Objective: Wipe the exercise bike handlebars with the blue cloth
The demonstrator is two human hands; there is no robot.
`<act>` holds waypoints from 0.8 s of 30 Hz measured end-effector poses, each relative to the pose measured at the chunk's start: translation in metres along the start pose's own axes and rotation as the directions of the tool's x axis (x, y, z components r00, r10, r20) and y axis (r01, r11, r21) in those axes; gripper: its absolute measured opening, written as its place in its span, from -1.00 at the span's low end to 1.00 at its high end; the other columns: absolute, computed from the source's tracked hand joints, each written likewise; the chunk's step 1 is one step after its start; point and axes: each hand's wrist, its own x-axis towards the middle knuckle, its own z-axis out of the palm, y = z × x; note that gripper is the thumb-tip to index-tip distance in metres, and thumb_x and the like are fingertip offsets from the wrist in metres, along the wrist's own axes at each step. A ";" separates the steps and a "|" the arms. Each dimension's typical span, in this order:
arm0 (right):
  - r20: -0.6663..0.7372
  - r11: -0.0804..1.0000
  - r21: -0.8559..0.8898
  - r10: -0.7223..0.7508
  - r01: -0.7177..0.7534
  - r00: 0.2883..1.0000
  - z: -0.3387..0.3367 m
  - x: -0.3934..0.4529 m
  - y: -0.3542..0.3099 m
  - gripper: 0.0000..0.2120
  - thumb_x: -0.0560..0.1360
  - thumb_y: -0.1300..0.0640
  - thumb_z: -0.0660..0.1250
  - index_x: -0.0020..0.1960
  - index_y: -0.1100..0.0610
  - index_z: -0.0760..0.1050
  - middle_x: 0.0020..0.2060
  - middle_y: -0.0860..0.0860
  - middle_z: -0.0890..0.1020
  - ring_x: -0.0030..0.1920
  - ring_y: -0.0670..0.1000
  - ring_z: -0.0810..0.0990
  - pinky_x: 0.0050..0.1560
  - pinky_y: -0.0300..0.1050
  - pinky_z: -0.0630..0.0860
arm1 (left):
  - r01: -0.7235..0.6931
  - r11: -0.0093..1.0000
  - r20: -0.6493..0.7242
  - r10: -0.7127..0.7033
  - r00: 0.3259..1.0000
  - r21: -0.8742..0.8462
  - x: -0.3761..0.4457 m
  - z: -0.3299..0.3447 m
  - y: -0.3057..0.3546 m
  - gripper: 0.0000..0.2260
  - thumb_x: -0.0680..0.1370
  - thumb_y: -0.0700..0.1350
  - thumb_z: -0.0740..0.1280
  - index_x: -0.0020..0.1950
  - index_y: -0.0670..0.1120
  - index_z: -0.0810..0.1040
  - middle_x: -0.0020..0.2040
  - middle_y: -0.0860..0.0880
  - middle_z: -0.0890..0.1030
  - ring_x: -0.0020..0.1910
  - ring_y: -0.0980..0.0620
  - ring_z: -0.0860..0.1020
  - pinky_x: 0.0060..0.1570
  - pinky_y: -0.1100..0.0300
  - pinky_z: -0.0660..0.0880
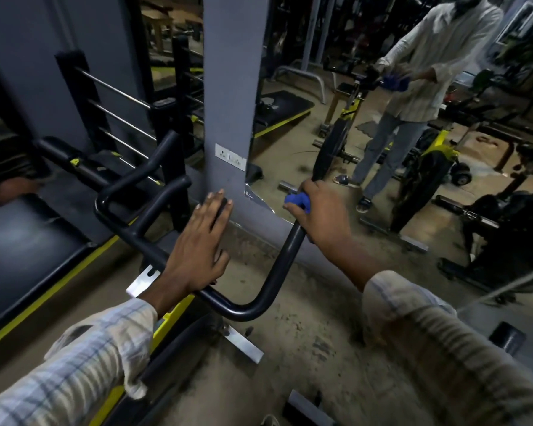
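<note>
The black tubular handlebars [259,299] of a yellow-framed exercise bike fill the middle of the head view. My right hand [323,216] is closed around the right upright grip with the blue cloth [297,200] bunched inside the fingers; only a bit of cloth shows at the thumb side. My left hand [197,247] lies flat, fingers apart, on the centre bar and its inner grip [154,207], holding nothing. Both forearms wear pale checked sleeves.
A grey pillar [233,87] with a white socket plate [230,156] stands just ahead. A wall mirror [413,103] to its right reflects me and gym machines. A black padded bench [22,253] sits at left, a rack [117,109] behind it. The floor is dusty concrete.
</note>
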 end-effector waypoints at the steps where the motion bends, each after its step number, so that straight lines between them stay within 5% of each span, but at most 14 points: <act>1: 0.007 0.992 0.112 0.049 -0.050 0.999 0.002 -0.005 0.000 -0.72 0.54 -0.06 0.52 0.08 0.09 0.54 -0.05 -0.01 0.54 -0.06 0.07 0.54 -0.08 0.00 0.48 | 0.002 1.000 0.001 -0.002 1.000 0.001 0.000 0.000 0.001 -0.04 0.46 -0.06 0.42 0.74 -0.12 -0.03 0.75 -0.12 -0.15 0.74 -0.13 -0.11 0.68 -0.19 0.06; 4: -0.043 0.970 0.202 0.147 -0.136 0.988 0.005 -0.012 -0.001 -0.77 0.53 0.01 0.51 0.07 0.08 0.53 -0.06 -0.02 0.53 -0.07 0.12 0.58 -0.10 0.04 0.52 | 0.019 1.000 0.016 -0.019 1.000 0.003 0.001 0.000 0.001 -0.05 0.48 -0.04 0.41 0.75 -0.09 -0.06 0.75 -0.10 -0.16 0.74 -0.12 -0.11 0.67 -0.21 0.09; 7: 0.005 0.987 0.001 0.161 -0.161 0.987 0.005 -0.004 -0.006 -0.78 0.60 0.06 0.41 0.19 0.13 0.53 0.07 0.15 0.59 0.00 0.24 0.63 -0.07 0.10 0.56 | 0.026 1.000 0.031 -0.026 0.999 -0.005 0.000 0.000 0.002 -0.05 0.48 -0.04 0.40 0.75 -0.08 -0.06 0.75 -0.08 -0.17 0.74 -0.12 -0.11 0.66 -0.21 0.12; 10: 0.029 0.973 -0.228 0.049 -0.041 0.998 0.006 0.001 -0.019 -0.77 0.55 0.23 0.42 0.20 0.18 0.54 0.06 0.21 0.61 -0.05 0.27 0.67 -0.16 0.08 0.55 | 0.033 0.999 0.031 -0.033 0.999 -0.010 0.000 -0.002 0.002 -0.07 0.48 -0.04 0.38 0.75 -0.08 -0.04 0.75 -0.08 -0.15 0.74 -0.12 -0.10 0.65 -0.23 0.13; 12: 0.061 0.929 -0.356 -0.085 0.101 0.995 0.013 -0.005 -0.027 -0.71 0.32 0.27 0.60 0.00 0.18 0.62 -0.13 0.18 0.65 -0.19 0.23 0.67 -0.21 0.01 0.53 | 0.038 0.999 0.032 -0.037 0.999 -0.014 0.000 -0.002 0.003 -0.09 0.49 -0.03 0.36 0.75 -0.08 -0.03 0.75 -0.08 -0.13 0.74 -0.13 -0.09 0.64 -0.25 0.15; 14: 0.085 0.894 -0.359 -0.255 0.268 0.963 0.024 -0.019 -0.027 -0.70 0.20 0.20 0.68 -0.13 0.11 0.66 -0.23 0.10 0.67 -0.17 0.18 0.68 0.07 0.08 0.63 | 0.042 0.999 0.040 -0.041 0.998 -0.023 0.000 -0.003 0.003 -0.10 0.49 -0.02 0.35 0.75 -0.08 -0.03 0.75 -0.08 -0.13 0.74 -0.14 -0.08 0.63 -0.26 0.16; 17: 0.053 0.886 -0.234 -0.401 0.401 0.915 0.039 -0.050 -0.015 -0.74 0.28 0.14 0.62 -0.05 0.09 0.70 -0.11 0.06 0.74 0.02 0.13 0.70 0.51 0.19 0.43 | 0.049 0.999 0.050 -0.047 0.998 -0.024 0.001 -0.003 0.005 -0.10 0.49 -0.02 0.34 0.75 -0.08 -0.03 0.75 -0.08 -0.14 0.74 -0.14 -0.05 0.64 -0.24 0.16; 21: -0.024 0.928 -0.220 -0.313 0.300 0.949 0.041 -0.048 -0.003 -0.64 0.39 0.17 0.50 0.19 0.14 0.66 0.17 0.13 0.69 0.26 0.18 0.63 0.61 0.23 0.30 | 0.049 0.998 0.057 -0.048 0.997 -0.028 0.000 -0.002 0.004 -0.10 0.49 -0.02 0.34 0.75 -0.07 -0.03 0.75 -0.07 -0.14 0.73 -0.15 0.00 0.64 -0.23 0.16; 24: -0.041 0.976 -0.159 -0.160 0.152 0.986 0.035 -0.029 -0.011 -0.64 0.40 0.19 0.49 0.20 0.16 0.63 0.14 0.14 0.67 0.22 0.21 0.61 0.53 0.25 0.38 | 0.042 0.999 0.055 -0.041 0.998 -0.027 0.000 -0.003 0.004 -0.09 0.51 -0.03 0.38 0.75 -0.07 -0.06 0.75 -0.06 -0.18 0.73 -0.13 0.01 0.66 -0.21 0.14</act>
